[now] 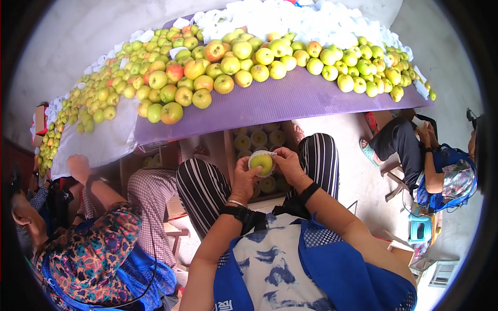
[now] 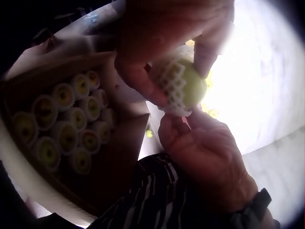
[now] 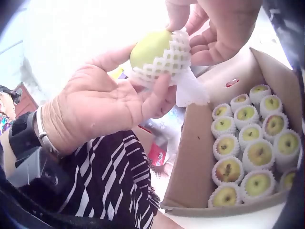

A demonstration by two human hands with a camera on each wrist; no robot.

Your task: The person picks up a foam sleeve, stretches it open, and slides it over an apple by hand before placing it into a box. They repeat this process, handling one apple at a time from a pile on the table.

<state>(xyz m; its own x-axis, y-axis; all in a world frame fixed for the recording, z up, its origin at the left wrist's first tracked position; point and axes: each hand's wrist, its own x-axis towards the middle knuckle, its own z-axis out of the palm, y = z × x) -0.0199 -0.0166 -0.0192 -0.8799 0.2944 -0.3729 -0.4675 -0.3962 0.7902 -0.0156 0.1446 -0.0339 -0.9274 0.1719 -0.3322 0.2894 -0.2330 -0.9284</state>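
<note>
A yellow-green apple [image 1: 262, 164] [image 2: 196, 88] [image 3: 149, 49] is held between both hands above the lap, partly covered by a white foam net [image 2: 173, 86] [image 3: 167, 61]. My left hand [image 1: 243, 180] [image 2: 174, 33] [image 3: 107, 102] grips it with thumb and fingers around its side and the net. The fingertips of my right hand [image 1: 290, 167] [image 2: 205, 152] [image 3: 221, 28] pinch the net's edge. In the right wrist view, a loose flap of net hangs below the apple. Beneath the hands, a cardboard box [image 1: 230, 147] [image 2: 131, 138] [image 3: 189, 150] holds rows of netted apples.
Beyond the knees, a purple-covered table [image 1: 249, 103] bears many loose apples [image 1: 171, 113] and a heap of white nets [image 1: 290, 20]. One person [image 1: 93, 254] sits close at the left, another [image 1: 446, 171] at the far right. A blue stool [image 1: 419, 229] stands at the right.
</note>
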